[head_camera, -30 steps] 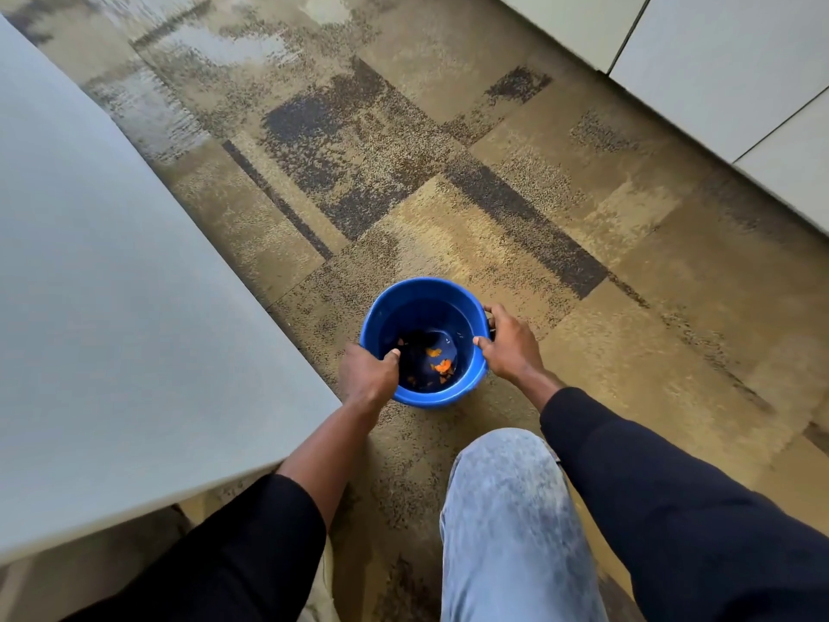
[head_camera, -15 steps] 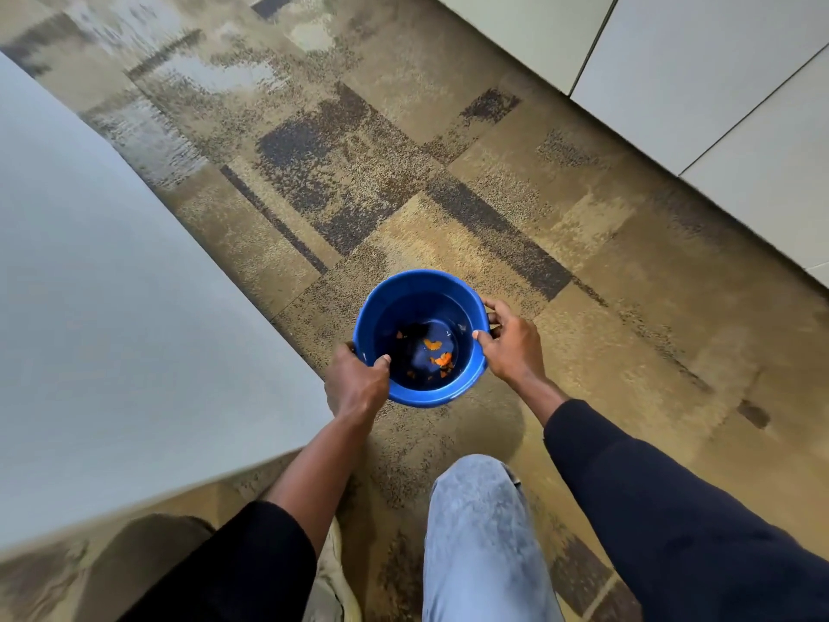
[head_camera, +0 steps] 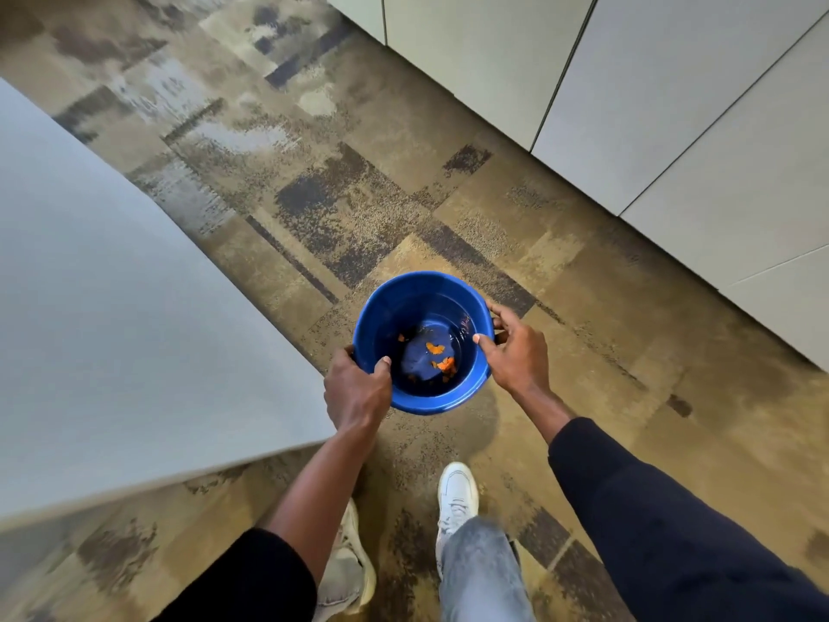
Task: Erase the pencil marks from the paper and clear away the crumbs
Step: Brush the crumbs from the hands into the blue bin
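bucket: a round blue bucket (head_camera: 424,399) held up over the carpet between both hands, mouth facing the camera, just off the near corner of the desk.
bucket contents: small orange scraps (head_camera: 442,357) lie on the bottom, on and around a dark blue patch (head_camera: 419,359); what the patch is cannot be told from here, perhaps a cloth.
left hand: the left hand (head_camera: 356,392) grips the bucket's left rim, thumb hooked over the inside of the wall, the other fingers wrapped round the outside, clamped on it.
right hand: the right hand (head_camera: 516,354) holds the right rim, thumb tip pressed on the inner edge, fingers (head_camera: 498,312) curled round the outer wall, closed on the bucket.
sleeves: the left sleeve (head_camera: 242,581) is black and pushed up past the forearm; the right sleeve (head_camera: 673,531) is dark navy and reaches the wrist.
legs and shoes: pale grey jeans (head_camera: 482,576) on the right leg, with a white shoe (head_camera: 457,491) below the bucket; a second light shoe (head_camera: 350,558) sits partly hidden by the left forearm.
desk: a pale grey desk (head_camera: 112,329) fills the left side, its corner close to the left hand.
floor: brown and grey patchwork carpet (head_camera: 336,195).
cabinets: pale cabinet fronts (head_camera: 650,105) run along the upper right.
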